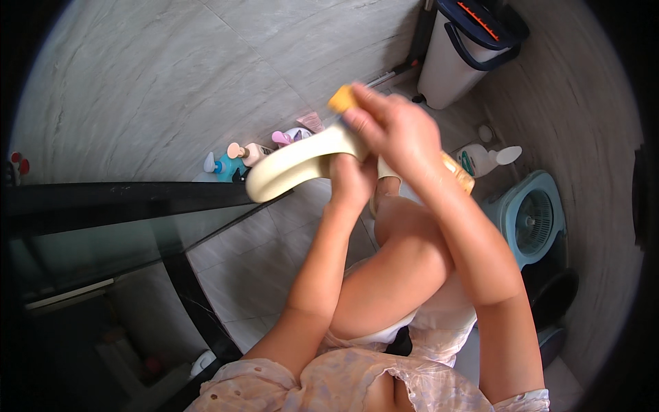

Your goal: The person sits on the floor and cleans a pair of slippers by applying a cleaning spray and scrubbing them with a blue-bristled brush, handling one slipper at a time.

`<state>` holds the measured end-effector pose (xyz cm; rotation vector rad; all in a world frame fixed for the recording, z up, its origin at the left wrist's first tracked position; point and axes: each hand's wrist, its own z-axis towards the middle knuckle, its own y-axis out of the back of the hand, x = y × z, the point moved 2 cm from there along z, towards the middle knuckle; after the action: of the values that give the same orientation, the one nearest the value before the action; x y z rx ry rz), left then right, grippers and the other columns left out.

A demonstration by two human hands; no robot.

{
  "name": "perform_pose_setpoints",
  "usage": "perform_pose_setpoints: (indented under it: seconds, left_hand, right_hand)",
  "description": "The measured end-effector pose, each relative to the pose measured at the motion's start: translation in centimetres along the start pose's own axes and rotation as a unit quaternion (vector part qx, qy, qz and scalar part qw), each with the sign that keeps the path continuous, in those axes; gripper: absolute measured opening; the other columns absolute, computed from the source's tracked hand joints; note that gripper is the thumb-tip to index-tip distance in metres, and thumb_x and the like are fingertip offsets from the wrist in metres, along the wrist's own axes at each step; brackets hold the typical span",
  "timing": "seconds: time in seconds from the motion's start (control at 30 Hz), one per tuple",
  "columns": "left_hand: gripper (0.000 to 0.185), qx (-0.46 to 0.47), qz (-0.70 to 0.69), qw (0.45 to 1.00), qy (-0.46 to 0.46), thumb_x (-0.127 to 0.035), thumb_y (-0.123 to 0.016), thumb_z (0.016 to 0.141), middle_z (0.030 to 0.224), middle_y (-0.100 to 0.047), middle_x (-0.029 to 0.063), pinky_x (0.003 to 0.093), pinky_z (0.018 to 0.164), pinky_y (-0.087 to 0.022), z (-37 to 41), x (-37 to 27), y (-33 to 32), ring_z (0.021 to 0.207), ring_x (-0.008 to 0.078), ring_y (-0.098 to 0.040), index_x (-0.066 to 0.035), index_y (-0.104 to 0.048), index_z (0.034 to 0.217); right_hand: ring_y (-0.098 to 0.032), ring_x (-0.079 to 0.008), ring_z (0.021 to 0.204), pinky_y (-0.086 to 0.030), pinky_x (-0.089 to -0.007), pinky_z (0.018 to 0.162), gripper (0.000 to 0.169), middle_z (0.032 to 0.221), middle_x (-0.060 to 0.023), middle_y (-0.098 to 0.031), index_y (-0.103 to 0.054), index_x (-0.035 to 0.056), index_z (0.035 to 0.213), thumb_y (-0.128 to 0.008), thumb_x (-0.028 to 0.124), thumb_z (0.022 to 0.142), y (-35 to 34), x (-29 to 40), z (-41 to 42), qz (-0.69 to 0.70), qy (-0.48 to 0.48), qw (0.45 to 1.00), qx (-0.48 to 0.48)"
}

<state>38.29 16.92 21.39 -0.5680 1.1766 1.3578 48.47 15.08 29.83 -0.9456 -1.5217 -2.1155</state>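
A cream slipper point(293, 159) is raised in front of me, tilted, its rounded heel end towards the left. My left hand point(351, 177) grips it, with the fingers inside the opening and partly hidden. At the slipper's far end, my right hand point(399, 126) pinches a yellow sponge point(342, 99); the hand is slightly blurred. A dark patch shows under the right fingers, too unclear to name. Behind the right wrist is an orange-yellow object point(459, 172), mostly covered by the forearm. My bent knee lies below, between both forearms.
Pump bottles point(230, 167) stand along the tiled wall at the left. A mop bucket point(453, 56) is at the upper right, with a white bottle point(478, 159) and a blue spin basket point(533, 219) below it. A black-framed glass partition point(118, 201) crosses the left side.
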Motion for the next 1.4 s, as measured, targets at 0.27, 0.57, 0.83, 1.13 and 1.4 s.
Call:
perform_pose_setpoints:
  seconds: [0.27, 0.57, 0.83, 1.13, 1.4]
  left_hand:
    - [0.028, -0.019, -0.041, 0.999, -0.023, 0.004, -0.058, 0.081, 0.096, -0.064, 0.0123, 0.0339, 0.081, -0.049, 0.1, -0.4, 1.6, 0.091, 0.0226, -0.062, 0.004, -0.057, 0.109]
    - [0.023, -0.042, -0.253, 0.963, 0.082, 0.007, -0.058, 0.082, 0.091, -0.065, 0.0152, 0.0332, 0.076, -0.054, 2.2, -4.5, 4.2, 0.08, 0.0214, -0.065, 0.01, -0.058, 0.105]
    - [0.036, -0.075, -0.548, 0.816, 0.166, -0.022, -0.06, 0.088, 0.1, -0.058, 0.01, 0.0407, 0.089, -0.046, 4.0, -3.7, 6.1, 0.091, 0.0236, -0.058, 0.002, -0.05, 0.112]
    - [0.036, -0.066, -0.688, 0.689, 0.219, -0.034, -0.063, 0.085, 0.095, -0.062, 0.0037, 0.0412, 0.091, -0.046, 3.3, -1.1, 6.4, 0.093, 0.0174, -0.059, -0.005, -0.057, 0.107]
    - [0.042, -0.016, -0.858, 0.474, 0.2, -0.045, -0.048, 0.091, 0.128, -0.055, 0.0035, 0.048, 0.109, -0.025, 5.6, -1.4, 6.8, 0.126, 0.0242, -0.042, -0.015, -0.061, 0.118]
  right_hand:
    - [-0.063, -0.0313, 0.079, -0.049, -0.0399, 0.068, 0.045, 0.081, -0.0148, -0.065, -0.061, 0.0144, 0.118, -0.056, 0.044, 0.085, -0.5, 0.0, 0.0, 0.062, 0.014, 0.998, -0.006]
    - [-0.064, -0.0267, 0.09, -0.048, -0.0319, 0.078, 0.05, 0.098, -0.0163, -0.066, -0.055, 0.0102, 0.126, -0.057, 0.042, 0.088, 0.2, -3.1, 1.3, 0.205, -0.048, 0.975, -0.067]
    - [-0.06, -0.0131, 0.093, -0.045, -0.0252, 0.083, 0.05, 0.107, -0.0072, -0.065, -0.055, 0.0066, 0.126, -0.06, 0.04, 0.089, -1.9, -3.5, 0.5, 0.407, -0.119, 0.906, -0.004]
    - [-0.052, -0.0144, 0.107, -0.04, -0.0258, 0.092, 0.074, 0.119, -0.0085, -0.057, -0.041, 0.0035, 0.136, -0.072, 0.038, 0.078, 0.5, -1.1, -0.1, 0.491, -0.162, 0.852, 0.082]
    - [-0.041, -0.0242, 0.127, -0.032, -0.0317, 0.105, 0.114, 0.138, -0.0178, -0.041, -0.019, 0.0074, 0.146, -0.086, 0.014, 0.053, -1.1, -1.2, -0.6, 0.285, 0.048, 0.956, 0.047]
